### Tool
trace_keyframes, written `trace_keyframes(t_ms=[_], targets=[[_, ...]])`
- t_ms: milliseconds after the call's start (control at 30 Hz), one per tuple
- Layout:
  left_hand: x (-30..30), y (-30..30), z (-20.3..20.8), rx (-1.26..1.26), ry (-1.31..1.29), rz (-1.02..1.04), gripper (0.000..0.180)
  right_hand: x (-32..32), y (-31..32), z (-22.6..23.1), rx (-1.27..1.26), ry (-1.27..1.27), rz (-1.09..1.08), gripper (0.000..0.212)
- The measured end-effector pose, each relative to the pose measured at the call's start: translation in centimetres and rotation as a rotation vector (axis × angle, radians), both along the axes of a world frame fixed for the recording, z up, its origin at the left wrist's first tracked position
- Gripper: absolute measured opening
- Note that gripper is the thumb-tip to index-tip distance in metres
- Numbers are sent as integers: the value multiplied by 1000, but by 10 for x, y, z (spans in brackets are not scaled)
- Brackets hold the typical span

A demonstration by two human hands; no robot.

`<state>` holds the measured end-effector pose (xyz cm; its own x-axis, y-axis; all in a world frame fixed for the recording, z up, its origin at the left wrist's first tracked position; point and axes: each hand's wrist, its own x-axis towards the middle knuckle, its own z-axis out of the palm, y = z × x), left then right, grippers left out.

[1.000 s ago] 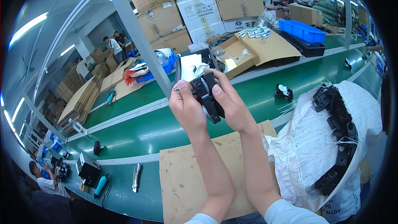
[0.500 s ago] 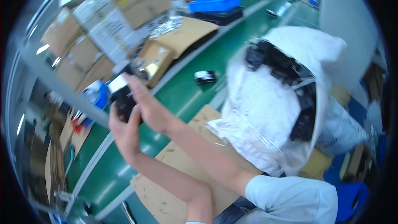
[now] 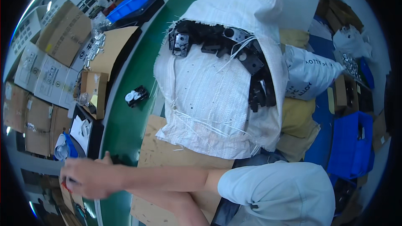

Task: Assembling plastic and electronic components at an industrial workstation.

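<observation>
Head view: a dark object sits beside the right hand, grip impossible to tell.

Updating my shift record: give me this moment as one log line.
right hand: grip unclear; left hand: not clearly visible; white sack: open, black parts showing; black-and-white part: on green belt

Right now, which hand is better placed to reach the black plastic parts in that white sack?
Probably the right hand: its forearm lies nearer the white woven sack and partly covers the left forearm.
</observation>
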<state>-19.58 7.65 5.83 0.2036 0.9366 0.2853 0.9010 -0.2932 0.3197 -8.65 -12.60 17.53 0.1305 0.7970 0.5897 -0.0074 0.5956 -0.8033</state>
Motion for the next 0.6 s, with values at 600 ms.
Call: trace_keyframes(t_ms=[600], targets=[[315, -381, -47, 572, 199, -1896, 49, -22, -134, -1, 460, -131, -138, 26]])
